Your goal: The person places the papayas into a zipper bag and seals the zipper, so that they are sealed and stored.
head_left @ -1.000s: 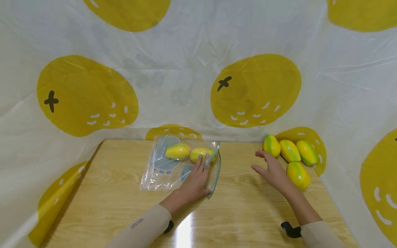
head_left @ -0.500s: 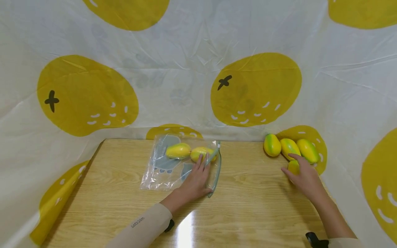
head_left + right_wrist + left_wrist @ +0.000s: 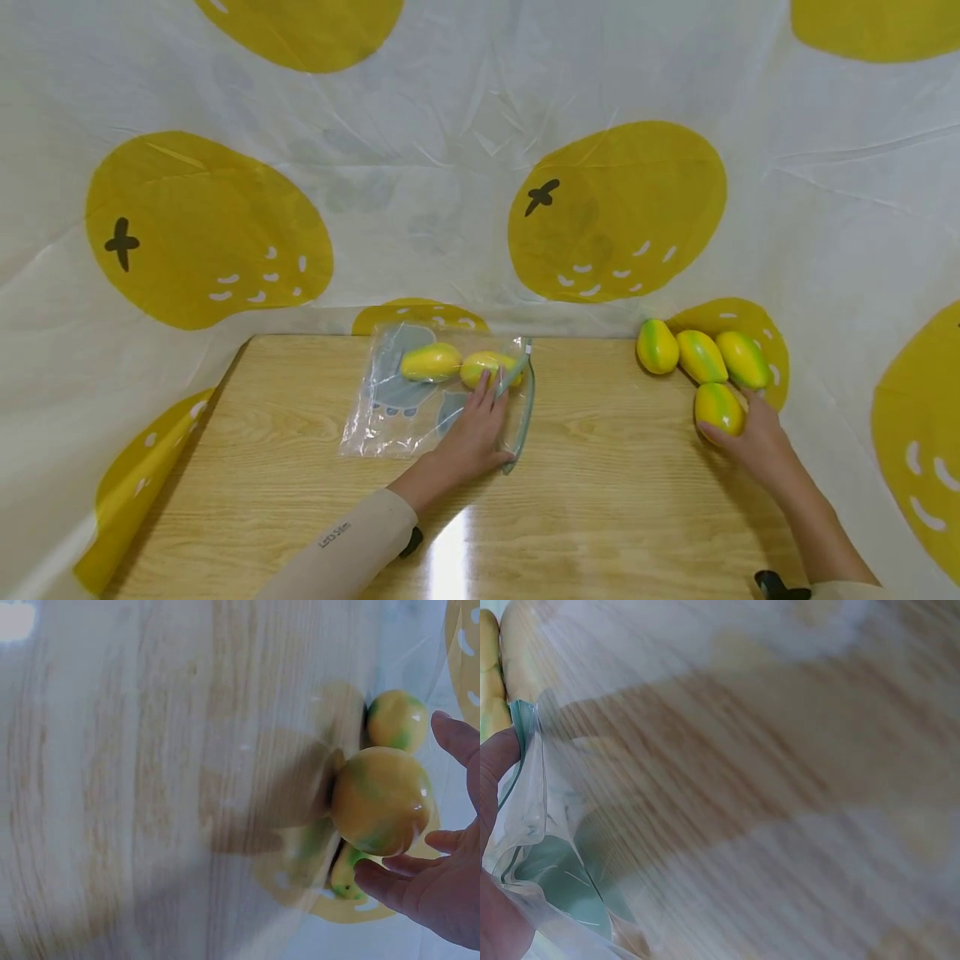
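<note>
My left hand (image 3: pixel 472 437) rests on a clear zip bag (image 3: pixel 408 429) with grey-blue animal prints, its fingers extended and its thumb by the green zip strip (image 3: pixel 523 724). Two yellow-green mangoes (image 3: pixel 431 363) lie at the bag, one partly behind my left fingertips. On the right, my right hand (image 3: pixel 757 437) reaches around the nearest loose mango (image 3: pixel 718 408), thumb on one side and fingers on the other. The right wrist view shows this mango (image 3: pixel 382 799) between spread fingers and thumb, with a visible gap at the thumb.
Three more mangoes (image 3: pixel 701 356) sit close together at the table's back right corner. The wooden table (image 3: pixel 592 500) meets a white curtain (image 3: pixel 435 208) with yellow fruit prints at the back and sides.
My right hand has moved right, passing over the nearest loose mango to its right side, and now surrounds it. The left hand and bag have stayed in place.
</note>
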A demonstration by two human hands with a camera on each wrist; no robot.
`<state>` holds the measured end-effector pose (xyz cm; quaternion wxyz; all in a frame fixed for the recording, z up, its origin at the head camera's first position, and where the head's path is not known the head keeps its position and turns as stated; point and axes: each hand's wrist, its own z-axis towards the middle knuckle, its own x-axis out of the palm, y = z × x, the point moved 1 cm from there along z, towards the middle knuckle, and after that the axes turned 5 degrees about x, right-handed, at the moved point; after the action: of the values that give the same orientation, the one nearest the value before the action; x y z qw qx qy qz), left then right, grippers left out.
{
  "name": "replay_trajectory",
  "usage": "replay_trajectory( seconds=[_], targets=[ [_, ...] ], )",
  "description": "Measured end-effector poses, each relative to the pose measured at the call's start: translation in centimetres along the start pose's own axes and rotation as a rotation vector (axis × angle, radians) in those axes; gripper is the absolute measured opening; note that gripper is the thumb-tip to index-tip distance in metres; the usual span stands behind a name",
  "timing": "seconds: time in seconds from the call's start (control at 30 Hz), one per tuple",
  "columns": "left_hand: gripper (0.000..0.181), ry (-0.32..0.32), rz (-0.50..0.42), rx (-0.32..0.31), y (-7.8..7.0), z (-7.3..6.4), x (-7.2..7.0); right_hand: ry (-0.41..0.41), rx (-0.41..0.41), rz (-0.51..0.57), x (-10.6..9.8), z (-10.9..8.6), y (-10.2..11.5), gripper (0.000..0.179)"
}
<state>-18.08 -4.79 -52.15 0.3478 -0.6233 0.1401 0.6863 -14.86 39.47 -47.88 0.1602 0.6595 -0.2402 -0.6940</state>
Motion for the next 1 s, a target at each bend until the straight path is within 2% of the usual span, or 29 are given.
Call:
replay_trajectory(
  seconds=[0.2,0.57,0.77,1.0],
  targets=[
    [0.123,0.011,0.007,0.005,-0.1,0.0,0.1,-0.035,-0.038,0.022,1.0,-0.3,-0.7,0.093],
    [0.124,-0.008,0.020,0.018,0.0,0.0,0.3,-0.029,-0.050,-0.024,1.5,-0.7,-1.1,0.081],
    [0.124,-0.016,0.027,0.020,0.1,-0.1,0.3,-0.069,-0.139,0.010,1.6,-1.4,-0.6,0.078],
    [0.126,-0.005,0.021,0.006,0.0,-0.1,0.2,-0.113,-0.244,0.074,1.2,-1.6,1.1,0.079]
  ],
)
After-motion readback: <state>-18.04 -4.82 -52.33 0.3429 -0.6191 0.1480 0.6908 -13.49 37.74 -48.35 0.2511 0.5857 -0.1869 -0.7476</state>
